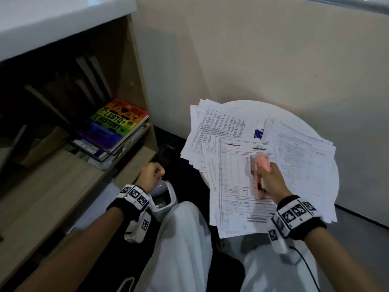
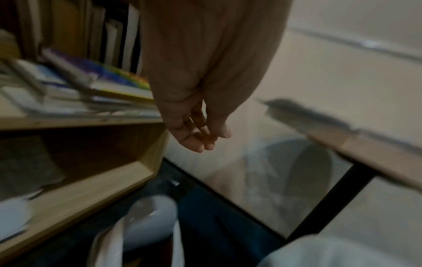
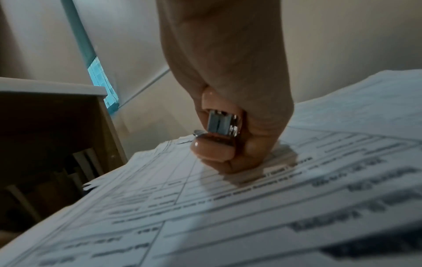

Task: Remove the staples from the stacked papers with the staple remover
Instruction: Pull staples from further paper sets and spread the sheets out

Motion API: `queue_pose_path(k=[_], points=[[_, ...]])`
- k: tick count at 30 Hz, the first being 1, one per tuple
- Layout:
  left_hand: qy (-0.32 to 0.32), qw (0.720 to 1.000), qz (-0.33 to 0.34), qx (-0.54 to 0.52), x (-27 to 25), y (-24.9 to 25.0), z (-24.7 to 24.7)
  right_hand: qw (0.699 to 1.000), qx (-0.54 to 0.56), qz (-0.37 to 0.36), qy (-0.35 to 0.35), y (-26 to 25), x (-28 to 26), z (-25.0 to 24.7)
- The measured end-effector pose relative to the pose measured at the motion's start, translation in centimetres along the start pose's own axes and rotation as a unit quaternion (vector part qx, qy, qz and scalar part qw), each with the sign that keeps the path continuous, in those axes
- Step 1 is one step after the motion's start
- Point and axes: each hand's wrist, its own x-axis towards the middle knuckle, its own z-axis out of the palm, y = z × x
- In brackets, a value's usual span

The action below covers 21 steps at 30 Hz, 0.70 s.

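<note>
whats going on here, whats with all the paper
A seated person is working through a loose spread of printed papers on a small round white table. Their right hand grips a pink staple remover and rests on the top sheet. Their left hand is off to the side, over a small bin by the bookshelf, fingers loosely curled, apparently holding nothing.

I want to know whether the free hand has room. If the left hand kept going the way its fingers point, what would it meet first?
Probably the small bin just beneath it: the left hand points downward beside the bookshelf, holding nothing. Depth is unclear, so it might pass the bin's rim.
</note>
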Motion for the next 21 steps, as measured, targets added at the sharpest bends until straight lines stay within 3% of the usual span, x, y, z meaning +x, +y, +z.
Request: queue_pose_path(k=[3, 7, 16, 21], points=[[-0.051, 0.994, -0.055, 0.075, 1.4, -3.9, 1.6, 0.999, -0.001, 0.038, -0.005, 0.5, 1.3, 0.2], [-0.037, 0.986, -0.124, 0.102, 3.7, -7.3, 3.6, 0.998, -0.021, 0.053, -0.029, 1.4, 2.3, -0.1], [-0.015, 0.99, -0.13, 0.061, 5.2, -10.5, 5.2, 0.998, -0.035, 0.041, -0.02, 1.9, 2.7, 0.1], [-0.006, 0.992, -0.127, 0.002, 4.0, -7.6, 4.3, 0.999, -0.023, 0.044, -0.011, 1.8, 2.3, 0.2]])
